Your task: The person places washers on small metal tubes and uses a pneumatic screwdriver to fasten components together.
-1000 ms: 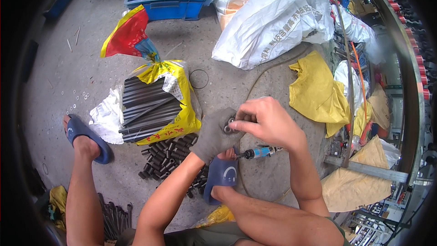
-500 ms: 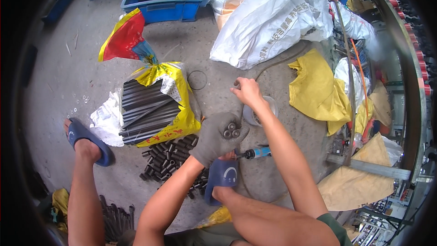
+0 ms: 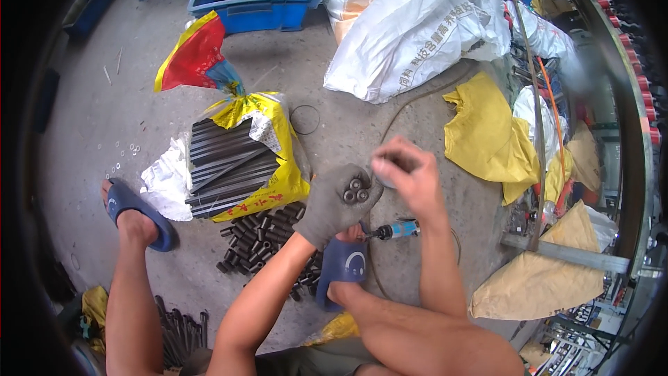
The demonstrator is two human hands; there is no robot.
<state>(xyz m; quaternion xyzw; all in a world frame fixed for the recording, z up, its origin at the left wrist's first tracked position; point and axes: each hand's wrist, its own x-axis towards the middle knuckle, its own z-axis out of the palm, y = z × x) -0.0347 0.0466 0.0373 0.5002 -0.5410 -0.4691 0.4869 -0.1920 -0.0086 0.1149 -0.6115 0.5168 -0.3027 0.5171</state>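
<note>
My left hand [image 3: 334, 207], in a grey glove, is closed round several short black tubes [image 3: 355, 191], three of whose round ends face up out of the fist. Just to its right is my bare right hand [image 3: 416, 179], smeared by motion. Its fingers are curled, with thumb and forefinger drawn together; anything between them is too small or blurred to make out. Below and left of the glove, a heap of similar black tubes [image 3: 256, 240] lies on the floor. The small tub seen earlier is mostly hidden behind my right hand.
A torn yellow bag [image 3: 292, 177] holds long black bars [image 3: 229, 167]. A blue power tool [image 3: 398, 230] lies beside my right sandal [image 3: 342, 264]. Blue crates [image 3: 261, 17] and a white sack [image 3: 410, 38] stand beyond. Yellow sacking [image 3: 487, 136] and a metal frame [image 3: 567, 255] are at right.
My right hand has come back from over the small tub, nearer to me and to the right, beside the glove. The left hand still holds the tubes, slightly shifted.
</note>
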